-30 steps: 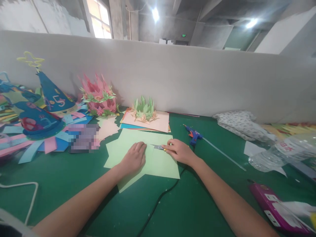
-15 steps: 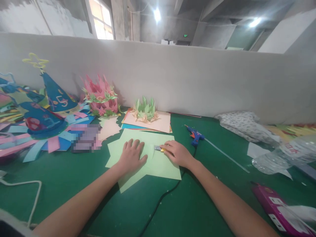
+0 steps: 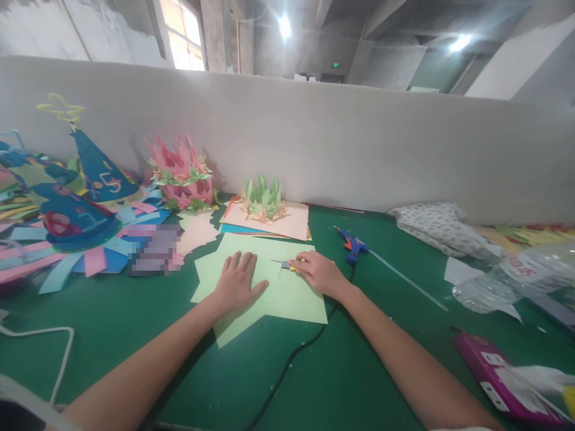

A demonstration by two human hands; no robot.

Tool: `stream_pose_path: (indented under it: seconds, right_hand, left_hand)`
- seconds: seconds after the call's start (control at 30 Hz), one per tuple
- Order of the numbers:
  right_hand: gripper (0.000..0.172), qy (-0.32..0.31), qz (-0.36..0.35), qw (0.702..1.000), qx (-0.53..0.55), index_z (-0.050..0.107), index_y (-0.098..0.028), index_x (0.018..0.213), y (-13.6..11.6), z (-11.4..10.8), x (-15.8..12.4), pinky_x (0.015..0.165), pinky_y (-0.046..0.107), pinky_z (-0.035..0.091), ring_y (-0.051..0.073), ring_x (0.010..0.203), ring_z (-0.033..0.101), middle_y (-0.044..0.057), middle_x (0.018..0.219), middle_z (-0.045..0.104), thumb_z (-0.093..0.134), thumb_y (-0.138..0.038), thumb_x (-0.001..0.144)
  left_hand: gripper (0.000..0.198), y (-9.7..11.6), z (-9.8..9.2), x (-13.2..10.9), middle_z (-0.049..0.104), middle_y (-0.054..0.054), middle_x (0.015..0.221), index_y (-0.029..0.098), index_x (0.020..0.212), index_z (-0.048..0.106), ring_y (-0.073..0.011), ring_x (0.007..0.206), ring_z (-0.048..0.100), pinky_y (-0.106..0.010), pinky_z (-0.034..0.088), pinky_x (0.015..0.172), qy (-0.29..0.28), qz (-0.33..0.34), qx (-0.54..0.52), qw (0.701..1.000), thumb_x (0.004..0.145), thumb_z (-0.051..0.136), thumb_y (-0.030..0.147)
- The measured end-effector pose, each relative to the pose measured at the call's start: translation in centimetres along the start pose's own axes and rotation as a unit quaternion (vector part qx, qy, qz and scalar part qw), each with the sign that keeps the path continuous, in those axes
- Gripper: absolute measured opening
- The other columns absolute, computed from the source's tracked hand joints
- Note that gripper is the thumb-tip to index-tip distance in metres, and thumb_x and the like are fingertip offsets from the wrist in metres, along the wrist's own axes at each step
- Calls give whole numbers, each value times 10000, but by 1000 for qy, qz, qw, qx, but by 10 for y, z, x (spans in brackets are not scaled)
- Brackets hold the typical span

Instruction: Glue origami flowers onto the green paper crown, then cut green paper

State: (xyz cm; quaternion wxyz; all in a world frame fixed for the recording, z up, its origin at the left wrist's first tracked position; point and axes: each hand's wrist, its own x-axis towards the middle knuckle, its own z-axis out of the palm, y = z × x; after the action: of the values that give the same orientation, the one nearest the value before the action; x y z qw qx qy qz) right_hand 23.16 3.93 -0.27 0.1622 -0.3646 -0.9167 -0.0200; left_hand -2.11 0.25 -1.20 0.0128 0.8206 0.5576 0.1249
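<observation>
Light green paper [image 3: 260, 299] with angular, cut edges lies flat on the green table [image 3: 359, 371]. Pressed on its left part is my left hand [image 3: 238, 281], palm down with the fingers apart. My right hand [image 3: 321, 274] grips a yellow utility knife [image 3: 287, 266] at the paper's right half, its blade pointing left near the middle of the sheet. Thin cut lines show beside the blade. Behind the paper, a green paper crown [image 3: 264, 200] stands on a stack of coloured sheets [image 3: 294, 218].
To the right are a blue glue gun [image 3: 353, 245] with a long glue stick, a plastic bottle [image 3: 516, 278] and a magenta power strip [image 3: 489, 371]. Pink paper crowns [image 3: 182, 173] and blue cone hats [image 3: 105, 170] stand left. A black cable [image 3: 291, 359] crosses the front.
The knife in my right hand has turned a little and its blade tip now reaches further left on the paper. My left hand stays flat in about the same place.
</observation>
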Motion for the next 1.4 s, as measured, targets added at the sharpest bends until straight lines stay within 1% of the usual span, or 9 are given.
stream_pose_path:
  seconds: [0.13,0.23,0.47,0.63,0.8,0.97,1.07,1.2,1.4]
  right_hand:
    - [303,12,1,1000,-3,615,-200,1130,2,-2,-1,694,301,429,181,787,506,92,929,608,400,-245,922]
    - [303,15,-5,1000,1,613,-197,1132,2,-2,-2,682,303,432,185,787,508,95,927,609,402,-246,920]
    - [315,19,-28,999,18,598,-190,1149,1,-2,-3,708,306,427,188,825,520,101,968,613,384,-251,926]
    - [306,9,-30,999,-9,623,-205,1109,5,-15,-7,673,286,398,178,805,521,92,946,622,384,-258,925]
    - [304,-6,-42,998,-41,629,-222,1098,5,-25,-7,654,279,380,174,797,529,85,946,628,382,-257,925]
    - [309,-5,-47,999,-20,604,-223,1136,1,-16,-6,708,285,405,174,842,543,90,985,623,376,-259,931]
    - [311,-8,-54,998,1,595,-217,1145,-4,-10,-6,706,281,421,175,849,547,96,983,619,378,-280,932]
    - [319,-10,-55,998,10,579,-209,1168,-11,-4,-4,698,291,435,182,836,541,103,969,613,384,-285,927]
    - [322,-9,-29,1000,6,567,-216,1183,-14,1,-2,686,293,433,181,817,528,95,976,599,387,-282,925]
  left_hand:
    - [706,0,1,1,385,-149,1387,127,1356,331,-367,1291,262,-514,200,1040,-18,-6,1,1000,836,246,597]
    - [707,1,1,1,388,-163,1380,109,1352,336,-368,1292,258,-526,191,1042,-15,-6,-1,1000,840,251,588]
    - [634,-1,-3,1,451,-161,1297,113,1286,407,-329,1236,334,-508,258,1017,7,22,-20,1000,856,277,561]
    - [529,-3,-7,2,475,-138,1263,135,1265,432,-287,1197,374,-465,306,1006,15,58,-48,997,887,296,479]
    - [530,-1,-12,3,502,-138,1222,135,1211,482,-282,1180,397,-451,340,996,17,88,-71,993,872,330,513]
    - [550,-1,-13,4,490,-150,1251,108,1227,466,-290,1210,380,-456,346,1003,4,107,-61,992,870,344,509]
    - [479,-2,-10,5,514,-137,1225,119,1208,485,-270,1189,407,-448,357,1001,17,114,-57,992,895,326,446]
    - [418,-5,-3,6,529,-119,1224,141,1205,497,-245,1181,430,-437,370,1002,38,122,-49,991,918,292,366]
    - [492,-10,11,5,466,-129,1339,112,1296,424,-257,1268,365,-442,323,1043,44,115,-1,992,922,263,388]
